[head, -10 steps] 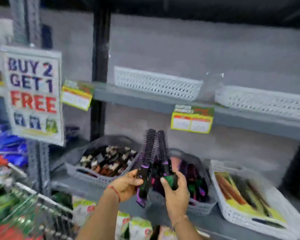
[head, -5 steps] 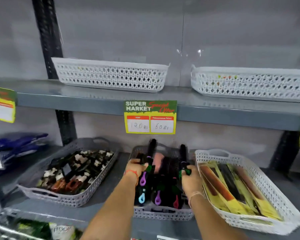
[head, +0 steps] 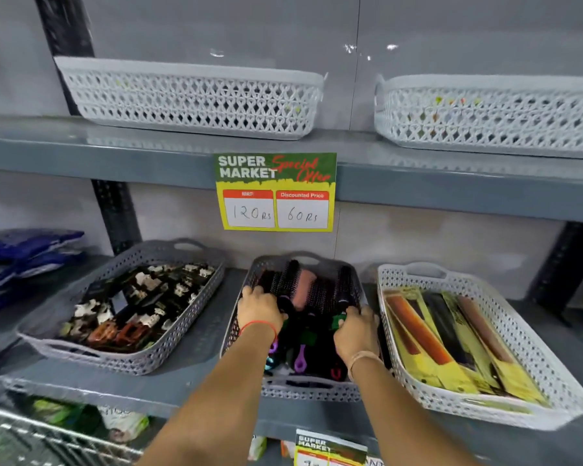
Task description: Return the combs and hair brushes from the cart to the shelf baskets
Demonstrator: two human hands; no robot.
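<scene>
Hair brushes [head: 312,290]: a dark heap of round brushes with one pink one among them, lying in the middle grey basket [head: 303,390] on the lower shelf; purple, green and teal handle ends point toward the near rim
Left hand [head: 258,306]: inside the middle basket at its left side, fingers curled down onto the brush heads; a red thread circles the wrist
Right hand [head: 355,329]: inside the same basket at its right side, fingers closed around a green brush handle [head: 338,321]; a thin band sits on the wrist
Grip: the left hand seems to press on the brushes, but whether it grasps one is hard to tell
Combs [head: 451,344]: long orange, black and brown ones on yellow cards, in the white basket [head: 566,403] just right of the brushes
Left grey basket [head: 122,361]: holds hair clips [head: 138,304] on dark cards
Upper shelf [head: 98,156]: two white lattice baskets [head: 196,95], well apart from the hands
Price sign [head: 276,192]: "Super Market Special Offer", 120 Rs and 60 Rs, hanging from the upper shelf edge above the brush basket
Cart [head: 31,438]: wire edge at the bottom left, blurred
</scene>
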